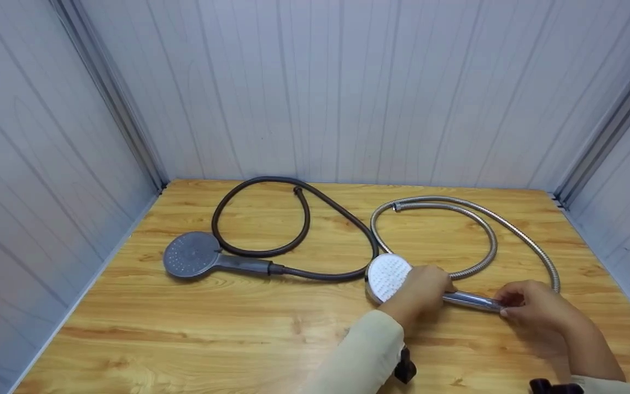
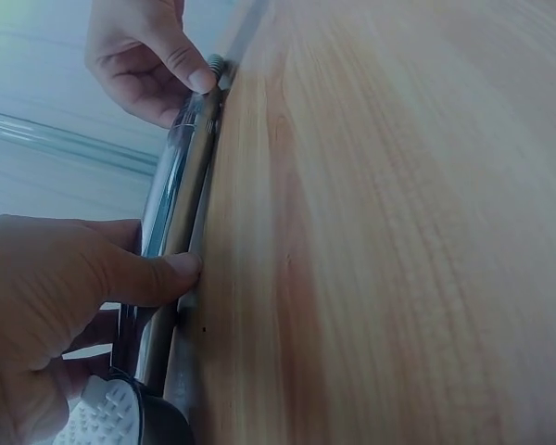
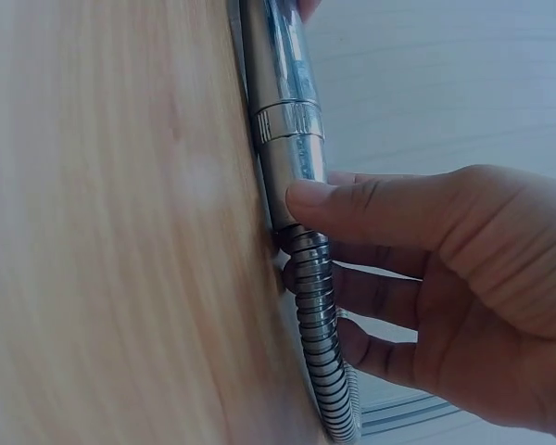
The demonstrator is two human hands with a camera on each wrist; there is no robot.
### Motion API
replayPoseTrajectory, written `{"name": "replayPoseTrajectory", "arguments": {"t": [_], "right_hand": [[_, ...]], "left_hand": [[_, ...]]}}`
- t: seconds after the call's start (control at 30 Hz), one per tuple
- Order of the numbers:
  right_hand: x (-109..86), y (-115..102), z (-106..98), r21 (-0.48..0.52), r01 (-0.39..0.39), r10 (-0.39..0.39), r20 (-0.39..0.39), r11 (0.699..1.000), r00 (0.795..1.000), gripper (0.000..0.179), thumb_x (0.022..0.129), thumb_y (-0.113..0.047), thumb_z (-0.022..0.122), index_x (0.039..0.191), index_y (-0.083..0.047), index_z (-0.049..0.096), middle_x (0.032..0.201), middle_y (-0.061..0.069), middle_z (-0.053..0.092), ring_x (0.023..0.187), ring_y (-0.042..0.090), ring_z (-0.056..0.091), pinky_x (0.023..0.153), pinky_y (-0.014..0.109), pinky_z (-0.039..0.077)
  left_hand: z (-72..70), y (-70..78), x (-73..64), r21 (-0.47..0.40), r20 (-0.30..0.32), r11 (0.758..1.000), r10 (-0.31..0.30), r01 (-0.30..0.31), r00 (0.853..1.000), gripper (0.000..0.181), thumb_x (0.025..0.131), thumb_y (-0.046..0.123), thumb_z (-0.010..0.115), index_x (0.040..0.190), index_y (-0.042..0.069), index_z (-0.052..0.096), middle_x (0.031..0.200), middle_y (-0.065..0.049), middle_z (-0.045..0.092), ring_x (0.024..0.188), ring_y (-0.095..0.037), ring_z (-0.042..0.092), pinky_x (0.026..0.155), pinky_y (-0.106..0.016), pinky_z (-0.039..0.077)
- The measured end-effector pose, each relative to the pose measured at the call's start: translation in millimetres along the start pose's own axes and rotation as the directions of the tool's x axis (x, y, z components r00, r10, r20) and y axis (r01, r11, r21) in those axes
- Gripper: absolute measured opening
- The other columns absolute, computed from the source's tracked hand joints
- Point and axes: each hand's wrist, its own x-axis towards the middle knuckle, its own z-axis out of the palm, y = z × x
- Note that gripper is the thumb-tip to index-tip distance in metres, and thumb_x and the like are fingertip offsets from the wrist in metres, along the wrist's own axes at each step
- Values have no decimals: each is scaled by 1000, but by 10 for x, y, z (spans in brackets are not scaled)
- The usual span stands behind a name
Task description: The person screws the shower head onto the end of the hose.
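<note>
A chrome shower head (image 1: pixel 389 276) with a white nozzle face lies at the table's right half, face up. My left hand (image 1: pixel 423 289) grips its handle (image 1: pixel 471 301) just below the head. At the handle's lower end, my right hand (image 1: pixel 536 306) pinches the smooth metal connector (image 3: pixel 292 176) between thumb and fingers. Out of that connector runs the ribbed silver hose (image 3: pixel 320 324), which loops back across the table behind both hands. In the left wrist view the left thumb (image 2: pixel 162 278) presses along the near side of the handle.
A grey shower head (image 1: pixel 192 254) with a dark hose (image 1: pixel 260 253) lies on the left of the wooden table (image 1: pixel 211 339). Its hose meets the silver hose near the middle. Pale panel walls (image 1: pixel 337 93) stand behind and on both sides.
</note>
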Motion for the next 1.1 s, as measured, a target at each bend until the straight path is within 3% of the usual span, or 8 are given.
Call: {"name": "replayPoseTrajectory", "arguments": {"t": [0.1,0.37,0.53,0.8,0.97,1.1], "right_hand": [[-8,8,3,15,-16,16,-3,1000,1000,16,87,-11,71,102,-6,70,92,3,66,85,17,60,69,27,50],[9,1,15,-10,-19,18,-44,1000,999,18,89,-11,70,105,-5,71,94,3,66,85,18,60,70,27,50],[17,-13,32,-32,-21,18,-82,999,996,16,89,-10,69,104,-5,72,93,2,67,86,18,60,70,28,50],[47,-25,75,-88,-20,7,-141,996,990,16,88,-9,70,103,-3,71,90,1,67,84,18,60,69,30,50],[63,-55,103,-142,-25,2,-165,990,986,17,87,-6,70,103,-1,71,94,4,67,87,24,62,73,40,50],[61,-74,118,-165,-23,-6,-173,986,985,23,85,-3,71,106,5,68,100,15,67,94,37,62,78,50,51]], "left_hand": [[17,11,11,3,2,1000,-13,13,1000,42,87,13,71,118,42,68,109,21,66,99,4,58,79,-15,46],[73,24,41,48,-66,998,-25,28,997,30,93,22,65,115,42,70,99,17,69,89,-1,61,74,-19,48],[78,41,61,63,-46,996,-54,57,998,27,100,31,52,119,41,69,96,14,68,87,-5,61,74,-23,48],[85,46,59,125,4,991,-57,56,998,39,94,26,65,131,39,61,103,12,66,95,-8,60,80,-25,49],[92,39,62,164,-29,986,-31,36,999,34,96,22,62,126,37,65,100,9,66,89,-8,61,74,-25,49],[101,44,49,187,-78,981,-43,57,996,34,97,18,58,125,37,65,96,8,67,86,-8,61,71,-24,50]]}}
